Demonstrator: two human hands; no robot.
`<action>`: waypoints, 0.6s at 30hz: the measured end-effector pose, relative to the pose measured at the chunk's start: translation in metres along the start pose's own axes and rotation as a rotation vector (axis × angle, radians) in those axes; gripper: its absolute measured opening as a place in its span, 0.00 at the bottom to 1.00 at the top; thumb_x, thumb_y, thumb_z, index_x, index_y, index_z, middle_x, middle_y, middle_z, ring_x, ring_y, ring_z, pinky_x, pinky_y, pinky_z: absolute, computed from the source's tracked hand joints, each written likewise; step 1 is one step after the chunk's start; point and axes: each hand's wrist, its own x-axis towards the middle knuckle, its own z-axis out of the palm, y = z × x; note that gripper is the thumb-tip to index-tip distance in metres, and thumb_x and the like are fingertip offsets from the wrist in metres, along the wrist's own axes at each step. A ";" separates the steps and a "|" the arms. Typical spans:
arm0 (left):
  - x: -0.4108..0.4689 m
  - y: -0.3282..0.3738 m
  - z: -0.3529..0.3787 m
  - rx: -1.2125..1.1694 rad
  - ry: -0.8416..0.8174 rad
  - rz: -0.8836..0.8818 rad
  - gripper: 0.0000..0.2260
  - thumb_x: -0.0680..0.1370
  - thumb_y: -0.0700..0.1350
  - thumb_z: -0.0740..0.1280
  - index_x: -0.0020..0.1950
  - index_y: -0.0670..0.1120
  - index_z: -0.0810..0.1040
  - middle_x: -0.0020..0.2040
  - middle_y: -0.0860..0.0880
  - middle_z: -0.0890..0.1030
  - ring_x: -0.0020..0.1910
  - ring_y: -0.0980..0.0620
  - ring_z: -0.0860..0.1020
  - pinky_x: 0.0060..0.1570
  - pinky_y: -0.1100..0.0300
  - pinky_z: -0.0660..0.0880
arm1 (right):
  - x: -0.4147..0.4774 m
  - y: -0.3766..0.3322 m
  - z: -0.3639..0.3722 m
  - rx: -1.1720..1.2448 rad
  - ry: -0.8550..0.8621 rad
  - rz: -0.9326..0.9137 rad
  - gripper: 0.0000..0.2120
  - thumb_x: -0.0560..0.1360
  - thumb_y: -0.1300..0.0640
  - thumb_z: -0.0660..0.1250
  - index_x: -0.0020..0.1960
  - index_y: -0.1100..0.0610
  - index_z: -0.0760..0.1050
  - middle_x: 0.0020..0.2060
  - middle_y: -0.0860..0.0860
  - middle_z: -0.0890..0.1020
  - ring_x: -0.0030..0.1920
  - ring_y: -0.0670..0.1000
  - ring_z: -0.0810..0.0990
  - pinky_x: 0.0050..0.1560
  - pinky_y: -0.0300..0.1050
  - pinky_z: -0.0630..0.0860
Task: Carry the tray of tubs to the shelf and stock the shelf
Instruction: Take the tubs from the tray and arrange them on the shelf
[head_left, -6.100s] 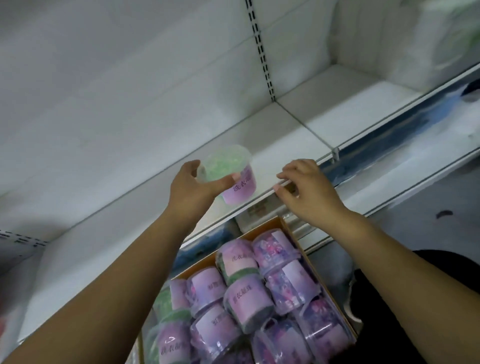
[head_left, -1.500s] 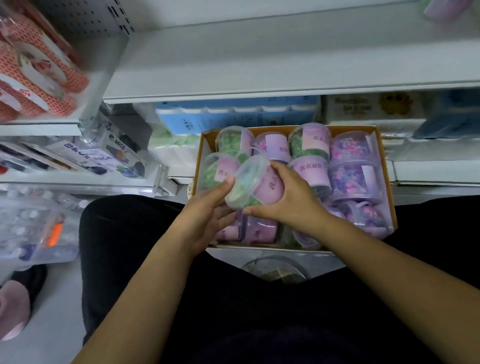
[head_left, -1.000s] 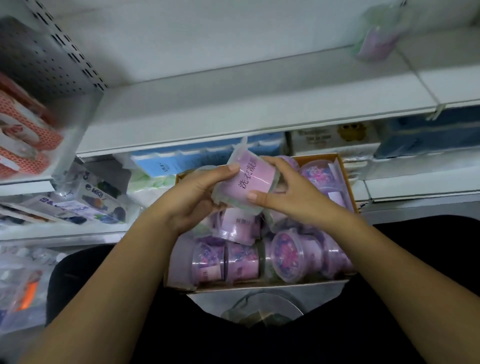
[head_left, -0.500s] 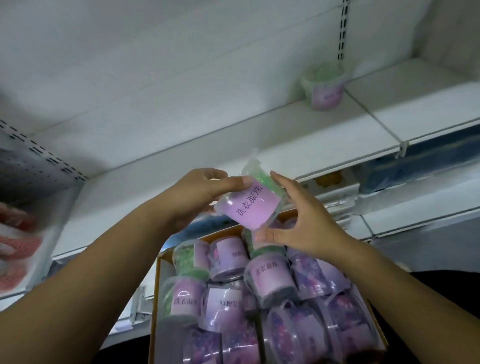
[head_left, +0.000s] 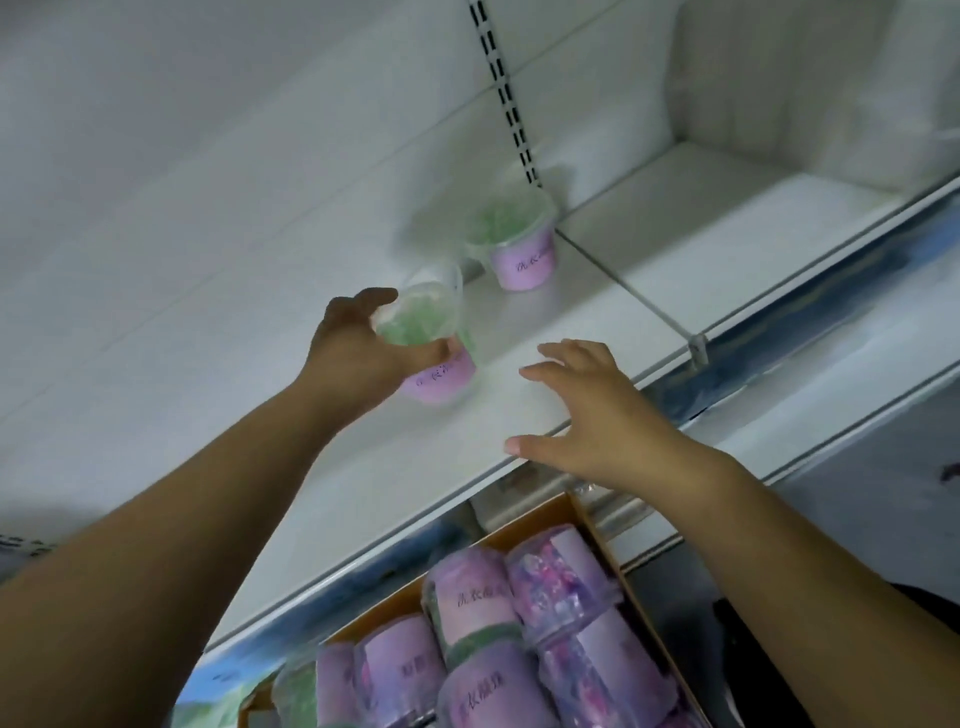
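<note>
While your left hand (head_left: 358, 353) grips a green-filled tub (head_left: 431, 343) near its rim, fingers and thumb curled about it, its purple-labelled base sits on or just above the white shelf (head_left: 467, 457); blur hides whether it touches. Your right hand (head_left: 597, 415) is spread wide over the shelf's front edge and holds nothing. 1 stocked tub (head_left: 519, 249) already stands further back by the slotted upright (head_left: 506, 104). You are early in the stocking step, I judge: the cardboard tray (head_left: 587, 514) below is crowded with tubs (head_left: 493, 649). Next calls for setting this tub flat and upright near its neighbour, letting go cleanly, then reaching down for another without knocking either one
</note>
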 end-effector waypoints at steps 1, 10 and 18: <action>0.005 -0.001 0.007 0.066 0.004 0.010 0.31 0.63 0.62 0.79 0.62 0.55 0.75 0.53 0.59 0.76 0.49 0.62 0.77 0.44 0.73 0.72 | 0.003 0.003 0.000 -0.049 -0.035 0.011 0.39 0.71 0.36 0.71 0.76 0.50 0.64 0.78 0.48 0.60 0.77 0.49 0.50 0.77 0.49 0.55; 0.043 -0.007 0.022 0.229 -0.166 -0.016 0.39 0.68 0.59 0.76 0.75 0.67 0.63 0.70 0.49 0.65 0.67 0.46 0.71 0.58 0.56 0.73 | 0.017 0.009 0.002 -0.199 -0.097 0.082 0.39 0.73 0.33 0.67 0.77 0.49 0.61 0.79 0.51 0.55 0.79 0.55 0.47 0.78 0.51 0.48; 0.073 -0.005 0.022 0.070 -0.084 0.017 0.38 0.67 0.57 0.80 0.74 0.59 0.70 0.71 0.53 0.72 0.62 0.55 0.71 0.55 0.60 0.70 | 0.022 0.008 0.002 -0.226 -0.129 0.084 0.40 0.73 0.32 0.66 0.78 0.49 0.60 0.80 0.50 0.52 0.79 0.54 0.45 0.78 0.52 0.44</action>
